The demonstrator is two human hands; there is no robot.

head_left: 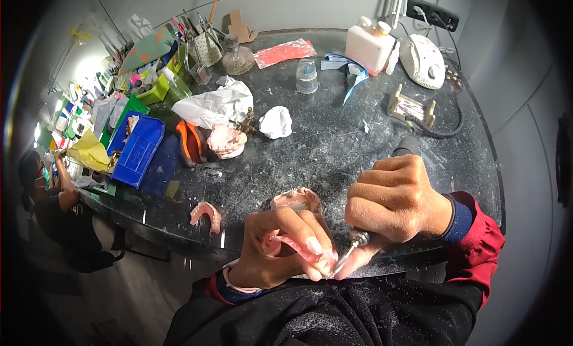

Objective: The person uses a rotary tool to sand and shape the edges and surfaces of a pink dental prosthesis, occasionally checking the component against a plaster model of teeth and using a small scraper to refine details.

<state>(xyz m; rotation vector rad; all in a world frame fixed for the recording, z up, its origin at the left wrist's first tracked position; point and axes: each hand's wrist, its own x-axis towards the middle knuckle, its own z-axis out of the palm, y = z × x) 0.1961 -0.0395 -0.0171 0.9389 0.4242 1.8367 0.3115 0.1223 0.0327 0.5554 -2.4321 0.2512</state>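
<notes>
My left hand (262,250) is closed round a pink denture piece (285,241), near the bench's front edge. My right hand (397,205) grips a rotary handpiece (360,238), its black back end above the fist and its slim tool pointing down at the held piece; whether the tip touches is hard to tell. Just behind my left hand lies a pink-and-white dental piece (295,197), partly hidden by my fingers. Another denture (208,213) with white teeth rests to the left on the dusty dark bench (227,182).
Orange-handled pliers (186,137), a plaster cast (225,143) and crumpled paper (274,122) sit behind. A blue bin (137,155) and clutter fill the left, where a co-worker (54,208) sits. A jar (306,77), white container (367,47), control unit (421,62) and handpiece stand (410,107) line the back.
</notes>
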